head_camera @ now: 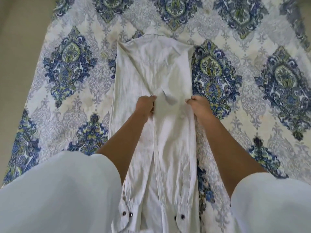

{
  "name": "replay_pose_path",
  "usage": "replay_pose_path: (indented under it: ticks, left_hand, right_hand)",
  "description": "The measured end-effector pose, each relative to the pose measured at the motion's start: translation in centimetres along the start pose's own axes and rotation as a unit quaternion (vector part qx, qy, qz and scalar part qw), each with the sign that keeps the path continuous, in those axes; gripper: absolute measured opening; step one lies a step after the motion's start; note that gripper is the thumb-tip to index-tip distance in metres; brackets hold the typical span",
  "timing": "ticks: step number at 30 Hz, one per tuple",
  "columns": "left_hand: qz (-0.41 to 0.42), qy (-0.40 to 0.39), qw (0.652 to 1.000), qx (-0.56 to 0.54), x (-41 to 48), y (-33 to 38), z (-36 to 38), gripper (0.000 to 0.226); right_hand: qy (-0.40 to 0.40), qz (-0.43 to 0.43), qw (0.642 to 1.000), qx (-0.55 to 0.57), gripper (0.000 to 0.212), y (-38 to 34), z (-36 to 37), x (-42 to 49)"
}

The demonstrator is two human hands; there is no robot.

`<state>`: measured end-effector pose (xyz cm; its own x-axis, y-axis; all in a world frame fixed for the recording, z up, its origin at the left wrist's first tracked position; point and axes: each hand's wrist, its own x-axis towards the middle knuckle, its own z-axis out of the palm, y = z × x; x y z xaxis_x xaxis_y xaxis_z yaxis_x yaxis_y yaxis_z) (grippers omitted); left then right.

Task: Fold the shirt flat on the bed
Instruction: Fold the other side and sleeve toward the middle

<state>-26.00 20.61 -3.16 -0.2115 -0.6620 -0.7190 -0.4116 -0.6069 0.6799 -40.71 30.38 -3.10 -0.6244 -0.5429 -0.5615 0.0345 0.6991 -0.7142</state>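
Shirt (154,76) lies lengthwise down the middle of the bed (252,52), white, both sides folded in to a long narrow strip, collar end far, cuffs near. Left hand (146,105) is clenched on a pinch of fabric at the centre seam, approx mid-length. Right hand (199,105) is clenched on the right edge, level w/ the left. Fingertips on both are buried in cloth, so exact hold is hard to read. Two dark buttons (127,214) show on the near-left cuff, two more near centre. Shirt's near end is cut off by the frame. Pale sleeves (58,190) blur across both near corners.
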Motion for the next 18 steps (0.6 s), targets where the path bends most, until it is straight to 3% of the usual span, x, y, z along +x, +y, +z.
replay_pose_path:
  ticks: [2,8,11,18]
  left_hand:
    - [-0.002,0.004,1.0,0.003,1.6,1.2,0.3,0.013]
    - [-0.025,0.046,0.999,0.014,5.0,2.8,0.6,0.016]
    - [-0.04,0.057,0.998,0.013,5.9,2.1,0.3,0.006]
    - [-0.027,0.097,0.994,0.041,6.8,1.0,0.2,0.021]
  right_hand:
    - [-0.003,-0.012,1.0,-0.001,0.014,-1.7,0.1,2.3]
    - [0.011,-0.003,0.998,0.054,0.034,-6.6,0.2,8.0]
    - [0.014,-0.012,0.998,0.066,0.033,-8.2,0.5,10.3]
    - [0.099,0.015,0.993,0.065,0.027,-9.5,-0.2,13.9]
